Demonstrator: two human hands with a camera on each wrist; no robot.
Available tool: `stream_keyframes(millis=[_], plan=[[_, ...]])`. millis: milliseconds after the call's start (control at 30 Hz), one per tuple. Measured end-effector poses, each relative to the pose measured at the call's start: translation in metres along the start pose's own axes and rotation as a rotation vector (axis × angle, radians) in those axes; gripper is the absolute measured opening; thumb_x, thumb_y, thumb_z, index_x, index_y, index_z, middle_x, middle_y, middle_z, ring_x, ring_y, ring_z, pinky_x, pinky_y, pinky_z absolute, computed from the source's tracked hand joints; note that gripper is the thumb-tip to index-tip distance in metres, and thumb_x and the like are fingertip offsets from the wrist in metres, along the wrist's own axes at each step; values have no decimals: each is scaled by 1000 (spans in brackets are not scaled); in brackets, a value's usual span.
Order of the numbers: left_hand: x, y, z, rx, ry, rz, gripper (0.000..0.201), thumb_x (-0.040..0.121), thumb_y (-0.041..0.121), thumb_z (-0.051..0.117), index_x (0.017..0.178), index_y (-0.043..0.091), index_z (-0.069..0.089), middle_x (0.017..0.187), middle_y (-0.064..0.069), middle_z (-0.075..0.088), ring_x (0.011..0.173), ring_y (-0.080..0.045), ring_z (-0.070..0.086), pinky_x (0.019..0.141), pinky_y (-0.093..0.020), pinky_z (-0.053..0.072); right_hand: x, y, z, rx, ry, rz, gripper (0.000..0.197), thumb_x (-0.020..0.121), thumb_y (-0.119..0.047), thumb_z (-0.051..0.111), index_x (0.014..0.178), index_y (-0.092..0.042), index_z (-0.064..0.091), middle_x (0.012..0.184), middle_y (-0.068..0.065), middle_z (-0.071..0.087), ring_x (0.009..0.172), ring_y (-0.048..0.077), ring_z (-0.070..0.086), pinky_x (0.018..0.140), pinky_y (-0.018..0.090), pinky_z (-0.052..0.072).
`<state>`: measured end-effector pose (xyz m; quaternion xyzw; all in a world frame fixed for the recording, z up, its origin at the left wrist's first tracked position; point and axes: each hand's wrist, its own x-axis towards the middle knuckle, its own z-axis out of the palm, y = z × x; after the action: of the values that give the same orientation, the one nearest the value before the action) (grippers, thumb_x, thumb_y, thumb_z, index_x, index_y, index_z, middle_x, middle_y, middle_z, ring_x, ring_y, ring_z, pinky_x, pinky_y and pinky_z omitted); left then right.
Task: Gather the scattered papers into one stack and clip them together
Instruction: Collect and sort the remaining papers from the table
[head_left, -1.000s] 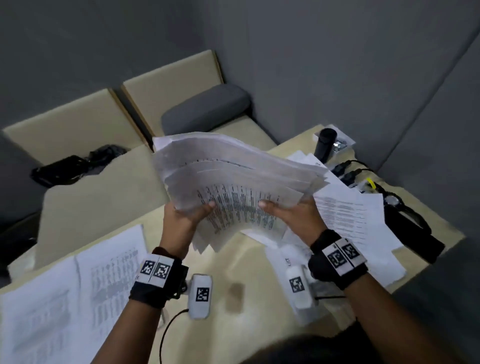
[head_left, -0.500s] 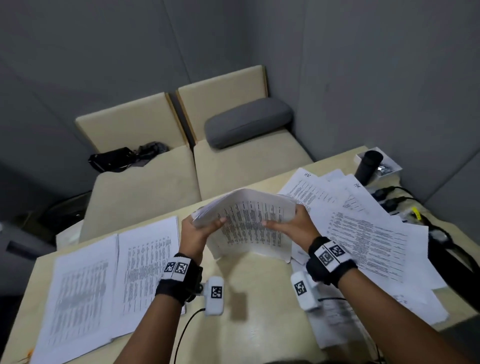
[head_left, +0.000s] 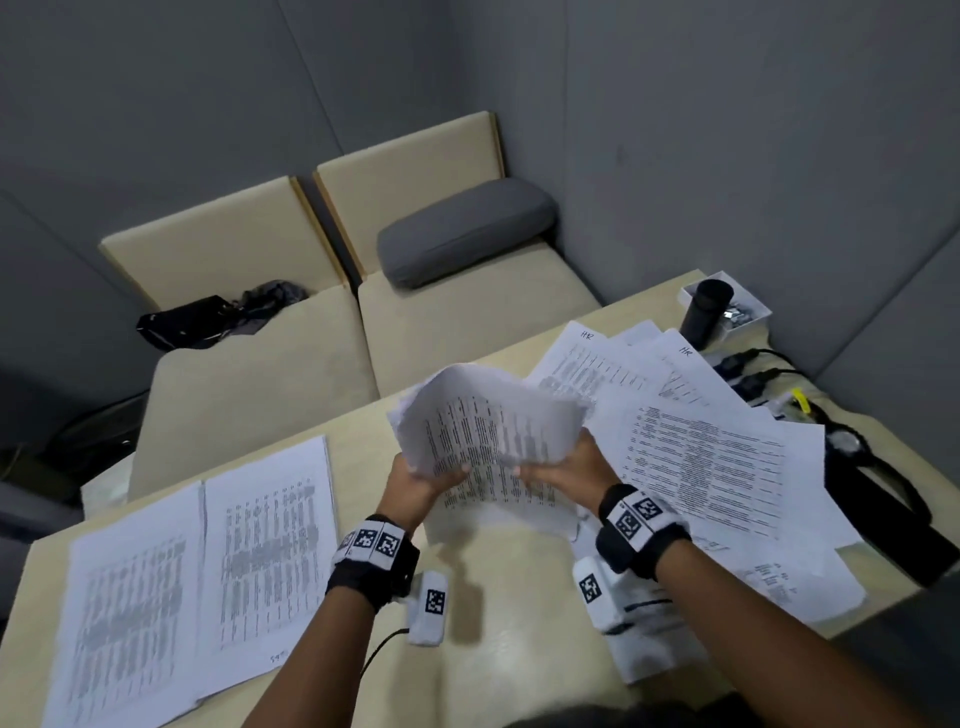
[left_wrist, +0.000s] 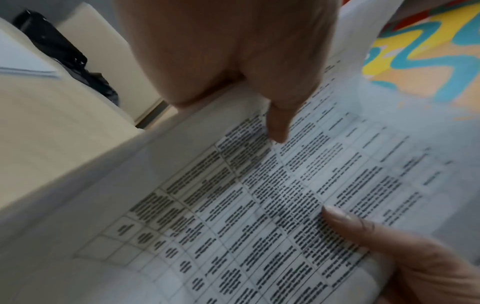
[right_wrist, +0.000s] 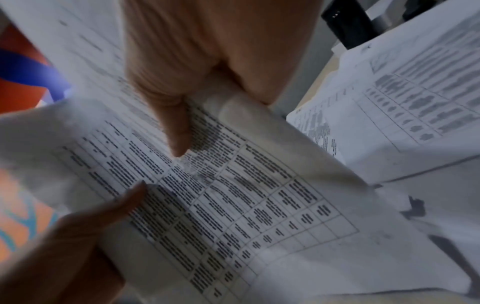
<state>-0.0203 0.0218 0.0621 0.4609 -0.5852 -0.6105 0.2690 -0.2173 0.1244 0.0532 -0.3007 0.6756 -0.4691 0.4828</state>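
White papers (head_left: 488, 436); grey cushion (head_left: 467, 228)

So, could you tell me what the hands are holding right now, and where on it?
Both hands hold one sheaf of papers: the left hand grips its left edge, the right hand its right edge, thumbs on the printed face.

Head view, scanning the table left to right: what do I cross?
Two sheets side by side → left hand → held stack → right hand → scattered papers → black strap.
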Motion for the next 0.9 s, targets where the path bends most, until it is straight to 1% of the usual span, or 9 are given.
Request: stream_keyframes(millis=[100,200,267,333,467,567,633,767,900], plan=[[11,-2,13,159,95,40,10,84,9,73,88,17,69,91,-7,73,77,-13,71,79,-41,57,-7,-3,-3,50,92,31,40,73,-20,84,100,-13,55,105,3,62,102,24,63,76,24,53],[24,0,20,383,77,85,12,85,15,73,83,3,69,77,-17,69,63,-20,64,65,-38,56,-2,7,-24,70,203,52,48,77,-20,82,113,-6,53,111,1,55,106,20,57,93,26,44],[33,1,19,539,69,123,23,85,16,73,73,-2,66,70,-23,67,58,-25,58,58,-39,52,7,16,-41,109,135,0,25,77,-8,80,96,-14,65,94,-1,68,89,16,66,82,33,54],[46,-4,12,603,99,107,30,84,18,74,72,-8,66,67,-25,67,57,-30,60,57,-41,52,23,34,-68,64,152,4,25,77,1,76,91,-19,70,83,4,73,82,19,68,70,32,52],[59,-40,-12,619,135,-130,30,84,21,74,77,-6,66,69,-22,68,60,-28,64,61,-45,56,54,69,-139,-180,277,128,21,81,4,68,91,-14,70,88,7,70,81,21,64,70,25,57],[55,-76,-27,601,150,-323,33,84,26,74,85,-5,66,78,-25,71,64,-32,69,61,-48,61,75,88,-189,-745,198,249,50,75,-8,77,121,-18,61,127,8,55,111,27,56,95,36,50],[49,-95,-33,566,172,-405,36,82,26,76,90,-8,66,83,-27,71,67,-33,69,65,-46,61,83,92,-208,-1001,142,279,68,69,-21,83,131,-23,53,139,8,40,127,29,45,103,38,41],[38,-115,-35,545,111,-473,24,81,20,77,72,1,66,77,-22,71,72,-34,69,74,-52,59,98,88,-221,-1153,88,245,93,56,-42,92,136,-26,47,146,9,34,136,30,36,109,44,36],[26,-124,-32,511,25,-547,22,79,12,78,95,2,67,91,-16,69,81,-29,66,74,-38,56,111,86,-222,-1342,4,306,123,42,-52,93,145,-26,31,140,12,41,129,36,41,102,47,38]])
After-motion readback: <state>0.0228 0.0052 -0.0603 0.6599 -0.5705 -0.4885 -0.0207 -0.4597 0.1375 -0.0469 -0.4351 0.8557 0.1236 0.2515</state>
